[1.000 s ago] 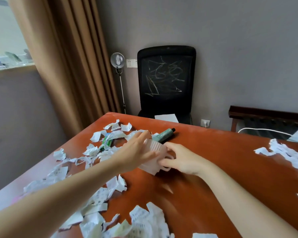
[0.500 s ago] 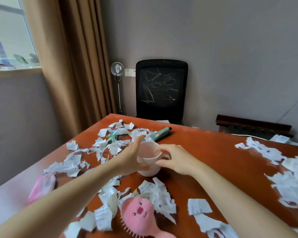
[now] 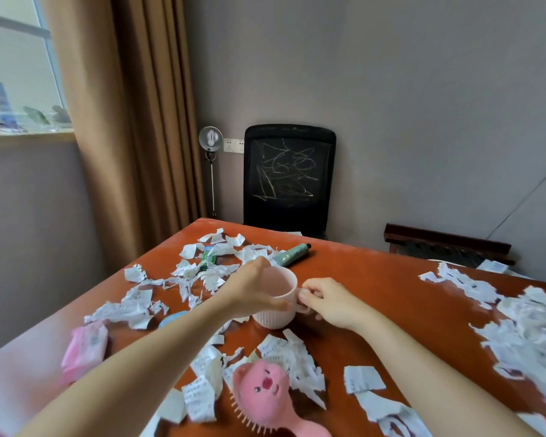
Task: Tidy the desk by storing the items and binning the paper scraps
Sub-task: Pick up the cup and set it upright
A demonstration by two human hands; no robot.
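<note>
Reddish-brown desk [image 3: 375, 279] fills the lower half of the frame, and pretty much dead centre on it is a pink ribbed cup [image 3: 273, 320], upright. Left hand [image 3: 249, 291] is curled round the cup's left side up by the rim, and right hand [image 3: 331, 302] pinches the little handle on its right side, so both have hold of it. Torn paper scraps [image 3: 297, 357] are everywhere: a pile just below the cup, more at left, and a big heap at the right edge. Pink pig-faced hairbrush [image 3: 262, 389] lies at bottom centre, a green tube [image 3: 292, 254] sits just above the cup, and a pink packet [image 3: 84, 351] is at lower left. Black chair [image 3: 289, 178] stands behind the desk, with a brown curtain [image 3: 133, 121] at upper left.
</note>
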